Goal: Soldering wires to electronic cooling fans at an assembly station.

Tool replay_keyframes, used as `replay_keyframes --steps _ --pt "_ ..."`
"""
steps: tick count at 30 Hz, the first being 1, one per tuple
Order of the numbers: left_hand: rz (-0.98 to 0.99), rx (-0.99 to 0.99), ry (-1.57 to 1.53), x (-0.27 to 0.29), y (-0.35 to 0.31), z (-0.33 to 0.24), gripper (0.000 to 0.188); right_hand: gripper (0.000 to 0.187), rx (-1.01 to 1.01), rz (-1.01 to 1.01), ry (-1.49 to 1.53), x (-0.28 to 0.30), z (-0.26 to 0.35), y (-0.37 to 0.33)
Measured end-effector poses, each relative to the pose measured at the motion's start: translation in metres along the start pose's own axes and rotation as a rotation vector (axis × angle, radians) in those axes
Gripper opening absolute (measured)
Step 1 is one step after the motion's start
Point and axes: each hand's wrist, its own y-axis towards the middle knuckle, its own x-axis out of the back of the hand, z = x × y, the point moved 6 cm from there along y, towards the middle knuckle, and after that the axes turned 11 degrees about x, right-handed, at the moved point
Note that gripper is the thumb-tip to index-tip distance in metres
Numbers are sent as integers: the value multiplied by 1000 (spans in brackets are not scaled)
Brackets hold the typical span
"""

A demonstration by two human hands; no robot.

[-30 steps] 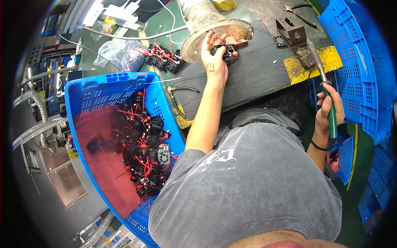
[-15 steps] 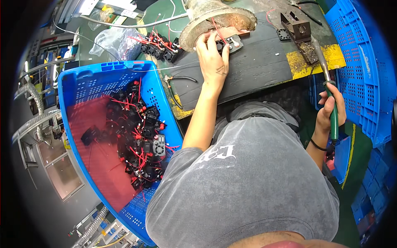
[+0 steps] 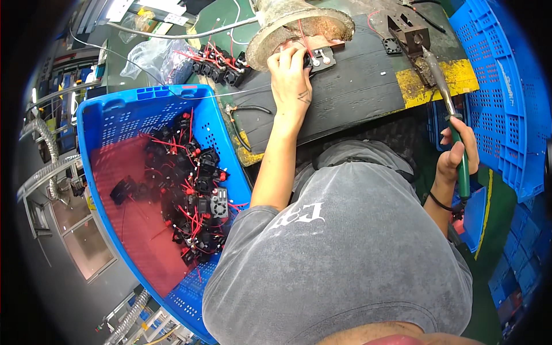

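My left hand (image 3: pixel 291 86) is closed over a small black fan unit with a grey plate (image 3: pixel 324 60), under the rim of a dusty funnel-shaped hood (image 3: pixel 276 35). The fingers hide much of the unit, and a red wire (image 3: pixel 303 35) rises from beside them. My right hand (image 3: pixel 458 154) is wrapped round the green handle of a soldering iron (image 3: pixel 440 80), its cord trailing below. The iron points up and away, its tip beside a rusty metal iron stand (image 3: pixel 409 38) at the bench's right.
A blue crate (image 3: pixel 144 95) at left holds many fan units with red wires (image 3: pixel 198 190). More fan units (image 3: pixel 221 68) sit on the bench behind a pair of pliers (image 3: pixel 250 109). One small fan (image 3: pixel 392 45) lies by the stand. Blue crates (image 3: pixel 497 86) stand at right.
My left hand has shifted slightly left and its fingers have curled further over the fan unit. The soldering iron has moved a little up and left, its tip nearer the stand's upper part.
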Motion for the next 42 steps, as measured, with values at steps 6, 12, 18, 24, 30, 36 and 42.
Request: replay_keyframes --steps 6,12,18,24,30,36,42 --pt "-9 24 -42 -5 -1 4 49 48 -58 0 27 3 -4 -3" --pt "-31 81 -58 1 -5 5 46 45 -226 -115 162 -6 -8 -12" --pt "-187 56 -126 18 -43 14 42 46 -361 -106 443 -13 -12 -16" --pt "-77 -1 41 16 -60 14 26 49 -453 -74 557 -23 -20 -14" --pt "-53 -21 -192 26 -59 17 18 60 -390 -46 588 -26 -20 -17" --pt "-91 173 -405 34 -46 20 19 40 -385 175 1006 -49 -8 -11" --pt "-106 284 -439 45 -59 22 17 10 -467 300 1304 -65 -9 -15"
